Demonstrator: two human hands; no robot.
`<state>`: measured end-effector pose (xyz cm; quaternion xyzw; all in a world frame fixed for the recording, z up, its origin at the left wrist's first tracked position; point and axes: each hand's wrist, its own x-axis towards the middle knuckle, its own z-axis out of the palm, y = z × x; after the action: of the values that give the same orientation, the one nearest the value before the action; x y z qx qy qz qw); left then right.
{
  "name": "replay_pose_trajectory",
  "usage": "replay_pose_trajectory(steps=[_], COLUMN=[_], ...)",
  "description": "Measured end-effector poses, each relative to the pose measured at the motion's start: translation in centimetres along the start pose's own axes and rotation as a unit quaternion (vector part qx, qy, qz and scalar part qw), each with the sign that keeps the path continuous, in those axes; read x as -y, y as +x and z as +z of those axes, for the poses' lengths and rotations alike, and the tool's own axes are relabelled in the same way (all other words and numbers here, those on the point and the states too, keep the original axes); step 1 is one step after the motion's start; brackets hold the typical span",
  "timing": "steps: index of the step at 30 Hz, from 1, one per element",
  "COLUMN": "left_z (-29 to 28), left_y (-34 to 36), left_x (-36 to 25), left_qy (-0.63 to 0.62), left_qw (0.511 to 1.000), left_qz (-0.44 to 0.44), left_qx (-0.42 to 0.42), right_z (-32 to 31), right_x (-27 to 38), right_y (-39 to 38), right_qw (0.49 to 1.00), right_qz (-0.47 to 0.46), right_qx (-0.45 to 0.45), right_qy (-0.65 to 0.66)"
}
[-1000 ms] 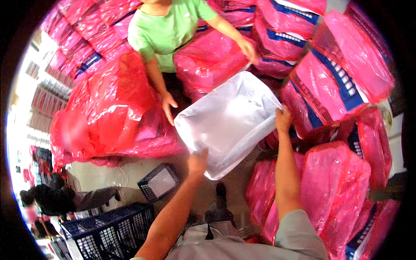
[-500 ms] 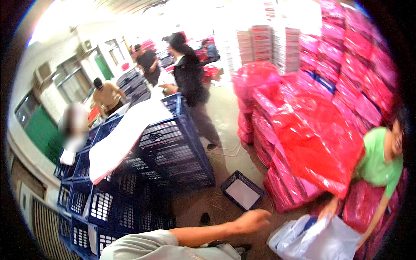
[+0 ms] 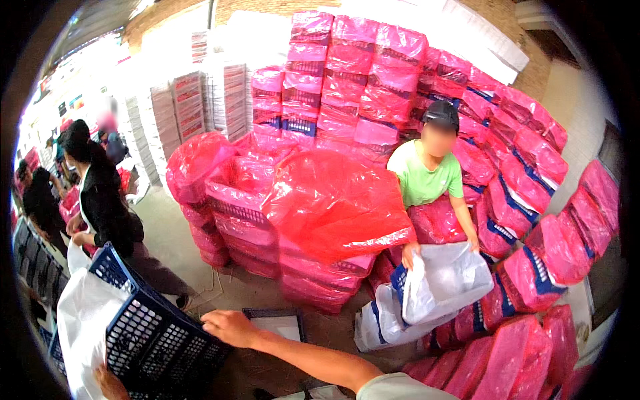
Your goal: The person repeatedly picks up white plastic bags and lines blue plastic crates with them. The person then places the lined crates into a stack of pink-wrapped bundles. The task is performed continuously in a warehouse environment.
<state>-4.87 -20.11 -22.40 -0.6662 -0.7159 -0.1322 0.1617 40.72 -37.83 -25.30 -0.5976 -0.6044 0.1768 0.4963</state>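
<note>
My right hand (image 3: 230, 329) reaches leftward from the lower right, fingers loosely bent and with nothing visible in them. It is beside the corner of a dark blue perforated plastic crate (image 3: 157, 327); whether it touches the crate cannot be told. A white plastic sheet (image 3: 79, 320) hangs over the crate's near-left side. At the bottom left, my left hand (image 3: 110, 383) is partly in view, closed on the edge of that sheet.
Stacked crates in red plastic bags (image 3: 320, 280) fill the middle and right, a loose red bag (image 3: 340, 207) on top. A person in green (image 3: 430, 173) handles a white-lined crate (image 3: 443, 287). A person in black (image 3: 107, 200) stands left. A shallow blue crate (image 3: 300, 327) lies on the floor.
The view has swung right, bringing the person in green towards the middle. One arm stretched to the right before; now my right arm extends leftward towards the blue crate.
</note>
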Motion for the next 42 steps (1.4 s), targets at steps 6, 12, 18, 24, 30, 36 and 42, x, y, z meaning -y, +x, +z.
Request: replay_pose_trajectory(steps=[6,12,18,24,30,36,42], left_z=[-0.3,-9.4,-13.2,-16.5,-18.0,-20.5,-20.2], left_y=[2.4,7.3,11.0,11.6,12.5,13.3,10.5], left_x=[10.2,1.8,5.6,5.4,5.7,2.4,-7.8], left_qy=[-0.065,-0.222,-0.335,-0.332,-0.314,-0.201,-0.273], left_qw=[0.981,0.958,0.915,0.942,0.934,0.805,0.805], left_qz=[0.117,0.054,0.02,0.016,0.137,0.392,0.445], left_qx=[0.137,0.176,0.223,0.056,-0.097,-0.397,-0.282], right_z=[10.4,13.3,24.0,29.0,24.1,15.1,5.4], right_x=[9.6,13.8,21.0,23.6,27.1,28.5,23.3], right_y=[8.3,15.5,24.3,27.5,31.2,29.6,26.9], right_qw=[0.973,0.964,0.906,0.9,0.902,0.773,0.798], right_qz=[-0.19,-0.251,-0.368,-0.331,-0.162,0.122,0.185], right_qx=[0.13,0.092,0.207,0.281,0.373,0.438,0.326], right_qy=[-0.009,-0.003,-0.01,0.037,0.147,0.441,0.473])
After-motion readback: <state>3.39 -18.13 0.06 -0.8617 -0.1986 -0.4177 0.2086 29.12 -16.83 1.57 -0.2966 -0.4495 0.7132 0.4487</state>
